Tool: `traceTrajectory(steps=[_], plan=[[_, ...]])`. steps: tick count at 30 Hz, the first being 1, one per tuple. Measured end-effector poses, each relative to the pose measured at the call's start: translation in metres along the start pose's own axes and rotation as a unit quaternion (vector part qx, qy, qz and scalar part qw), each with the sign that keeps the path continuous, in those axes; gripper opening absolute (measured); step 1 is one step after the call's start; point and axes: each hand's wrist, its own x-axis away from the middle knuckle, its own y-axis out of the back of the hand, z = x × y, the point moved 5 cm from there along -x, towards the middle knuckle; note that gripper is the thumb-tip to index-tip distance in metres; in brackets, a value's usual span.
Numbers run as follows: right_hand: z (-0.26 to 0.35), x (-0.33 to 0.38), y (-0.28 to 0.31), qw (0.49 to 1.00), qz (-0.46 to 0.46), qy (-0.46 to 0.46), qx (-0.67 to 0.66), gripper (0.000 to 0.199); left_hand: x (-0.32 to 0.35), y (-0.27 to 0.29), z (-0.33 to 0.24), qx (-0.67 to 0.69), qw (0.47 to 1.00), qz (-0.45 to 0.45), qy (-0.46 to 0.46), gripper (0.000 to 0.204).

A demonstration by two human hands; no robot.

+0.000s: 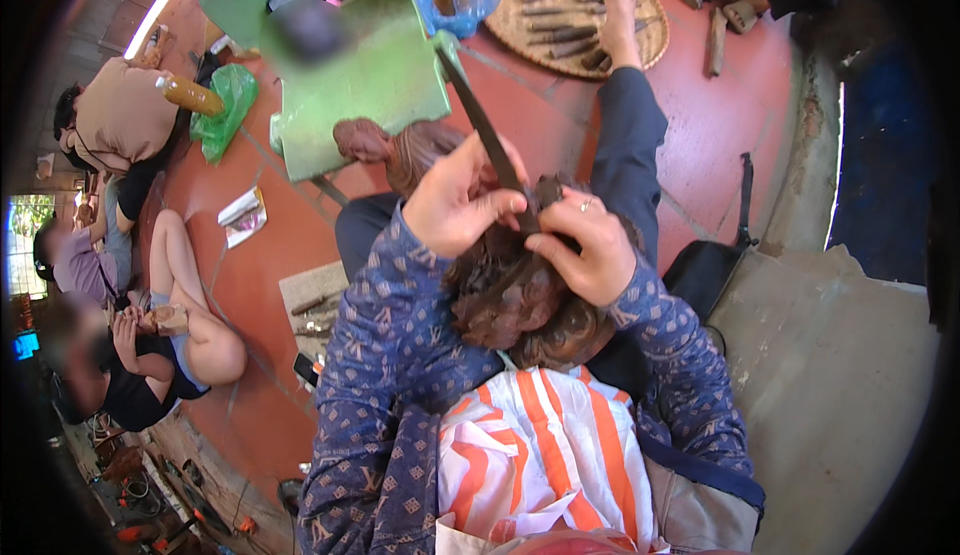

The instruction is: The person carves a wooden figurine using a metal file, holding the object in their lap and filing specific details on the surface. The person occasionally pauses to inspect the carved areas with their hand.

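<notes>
My left hand (460, 200) is closed, its thumb and fingers pinching a long, dark, flat strip (478, 115). The strip slants up and away from me, its lower end against a dark brown wood carving (510, 295) with deep curling relief in my lap. My right hand (590, 245), with a ring on one finger, curls over the carving's upper part near the strip's lower end. Whether its fingertips also touch the strip cannot be made out. A striped white and orange cloth (540, 455) covers my lap below the carving. Another carved wooden figure (400, 147) lies beyond my left forearm.
Ahead stand a green low table (360, 85) and a round woven tray (655, 40) holding several dark tools. A board (310, 300) with small tools lies left, near a green plastic bag (228, 115). Other people sit at left and far right. A grey sheet (820, 355) lies right.
</notes>
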Motion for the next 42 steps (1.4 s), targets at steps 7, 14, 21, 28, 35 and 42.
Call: traceTrajectory(steps=[7,14,21,28,35,42], plan=[[0.002,-0.001,0.001,1.000,0.004,-0.015,-0.007,0.014,-0.003,0.003,0.005,0.000,1.000,0.019,-0.006,0.025],[0.004,0.003,0.002,1.000,0.012,0.014,-0.012,0.013,0.001,-0.001,0.008,0.019,0.999,0.029,0.020,0.025],[0.000,0.005,0.000,1.000,-0.010,0.022,-0.013,0.014,-0.004,0.000,0.004,-0.030,0.999,0.029,0.008,0.025],[-0.004,0.002,-0.004,0.998,-0.034,0.032,-0.037,0.014,-0.003,0.005,0.010,-0.028,1.000,0.004,0.000,0.030],[-0.001,0.005,0.000,0.996,-0.050,0.070,-0.033,0.014,-0.001,0.002,0.008,-0.029,0.999,0.014,-0.002,0.028],[-0.003,0.004,0.002,0.998,-0.004,0.039,-0.057,0.014,0.004,-0.002,0.007,-0.023,0.999,0.029,-0.015,0.029]])
